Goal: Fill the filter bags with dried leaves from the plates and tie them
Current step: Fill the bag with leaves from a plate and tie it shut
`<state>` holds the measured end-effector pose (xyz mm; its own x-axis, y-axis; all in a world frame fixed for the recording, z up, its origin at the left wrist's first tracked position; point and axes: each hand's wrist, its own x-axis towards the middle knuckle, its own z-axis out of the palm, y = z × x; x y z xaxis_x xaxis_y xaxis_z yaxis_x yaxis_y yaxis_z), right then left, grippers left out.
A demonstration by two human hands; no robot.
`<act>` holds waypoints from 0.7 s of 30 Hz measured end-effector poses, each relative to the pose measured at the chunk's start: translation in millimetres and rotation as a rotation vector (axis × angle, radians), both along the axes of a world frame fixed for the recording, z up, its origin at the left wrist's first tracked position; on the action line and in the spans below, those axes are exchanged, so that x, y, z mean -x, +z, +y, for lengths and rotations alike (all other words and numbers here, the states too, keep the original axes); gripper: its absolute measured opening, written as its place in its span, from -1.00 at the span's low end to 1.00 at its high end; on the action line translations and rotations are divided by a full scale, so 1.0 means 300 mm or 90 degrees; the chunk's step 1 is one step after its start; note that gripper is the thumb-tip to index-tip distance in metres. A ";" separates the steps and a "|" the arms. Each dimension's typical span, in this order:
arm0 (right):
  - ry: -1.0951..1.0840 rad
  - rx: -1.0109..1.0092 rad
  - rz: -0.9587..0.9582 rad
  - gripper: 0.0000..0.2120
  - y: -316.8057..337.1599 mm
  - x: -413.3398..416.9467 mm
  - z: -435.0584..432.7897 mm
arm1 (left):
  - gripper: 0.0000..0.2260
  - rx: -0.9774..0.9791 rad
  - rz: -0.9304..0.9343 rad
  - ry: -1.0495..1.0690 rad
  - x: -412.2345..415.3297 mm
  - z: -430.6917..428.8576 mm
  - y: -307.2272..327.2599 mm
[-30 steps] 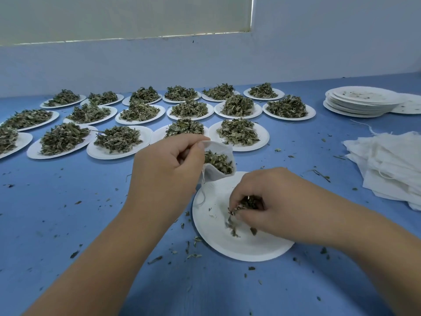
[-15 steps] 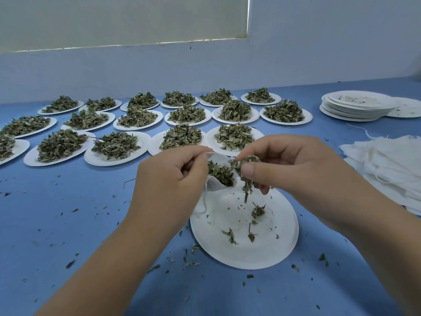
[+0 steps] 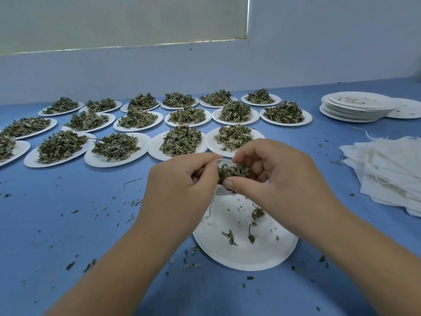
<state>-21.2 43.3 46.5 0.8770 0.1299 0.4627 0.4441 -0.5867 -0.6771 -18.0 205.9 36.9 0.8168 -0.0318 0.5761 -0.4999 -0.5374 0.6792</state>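
My left hand [image 3: 182, 181] pinches the rim of a white filter bag [image 3: 221, 161], held open just above a white paper plate [image 3: 262, 254]. Only the bag's rim and its dangling string show between my hands. My right hand [image 3: 280, 176] curls over the bag's mouth, fingers and thumb round a clump of dried leaves [image 3: 232, 172] at the opening. The plate below carries a few loose leaf scraps [image 3: 252, 226].
Several plates heaped with dried leaves [image 3: 180, 140] fill the blue table [image 3: 68, 224] behind my hands. A stack of used plates [image 3: 355, 106] stands at the back right, a pile of flat filter bags [image 3: 391, 165] at the right. Leaf crumbs litter the table.
My right hand picked a pinch of leaves off the near plate and lifted it to the bag's mouth. The left hand kept holding the bag open.
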 end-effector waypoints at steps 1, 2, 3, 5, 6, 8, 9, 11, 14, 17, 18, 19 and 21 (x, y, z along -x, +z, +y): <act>0.006 -0.003 -0.008 -0.77 0.002 0.004 0.001 | -0.80 -0.001 0.000 -0.004 0.002 -0.002 0.001; 0.013 -0.003 -0.016 -0.78 0.003 0.008 0.001 | -0.79 -0.001 0.000 -0.008 0.004 -0.003 0.003; 0.016 0.000 -0.027 -0.79 0.003 0.011 0.003 | -0.76 0.000 0.000 -0.011 0.006 -0.004 0.005; 0.006 0.025 -0.063 -0.81 0.001 0.014 0.006 | -0.79 0.005 0.003 -0.019 0.006 -0.005 0.005; -0.004 0.048 -0.083 -0.83 -0.001 0.011 0.009 | -0.80 0.005 0.004 -0.021 0.006 -0.005 0.005; -0.021 0.101 -0.099 -0.86 -0.005 0.005 0.020 | -0.79 0.000 0.010 -0.028 0.008 -0.009 0.005; -0.022 0.128 -0.096 -0.88 -0.006 0.003 0.026 | -0.79 -0.004 0.013 -0.033 0.008 -0.010 0.004; -0.004 0.151 -0.092 -0.89 -0.010 0.000 0.029 | -0.77 -0.007 0.015 -0.035 0.007 -0.009 0.002; 0.038 0.083 -0.079 -0.83 -0.012 0.006 0.018 | -0.74 -0.008 0.017 -0.027 0.006 -0.004 0.001; 0.025 0.064 -0.127 -0.84 -0.012 0.005 0.008 | -0.75 0.008 0.028 -0.026 0.005 -0.006 0.002; 0.013 0.082 -0.145 -0.85 -0.012 0.004 0.010 | -0.75 0.013 0.033 -0.026 0.004 -0.008 0.001; 0.005 0.110 -0.163 -0.87 -0.011 0.002 0.014 | -0.76 0.017 0.037 -0.026 0.004 -0.009 -0.001; 0.005 0.169 -0.182 -0.88 -0.013 0.000 0.024 | -0.77 0.024 0.044 -0.028 0.004 -0.012 -0.004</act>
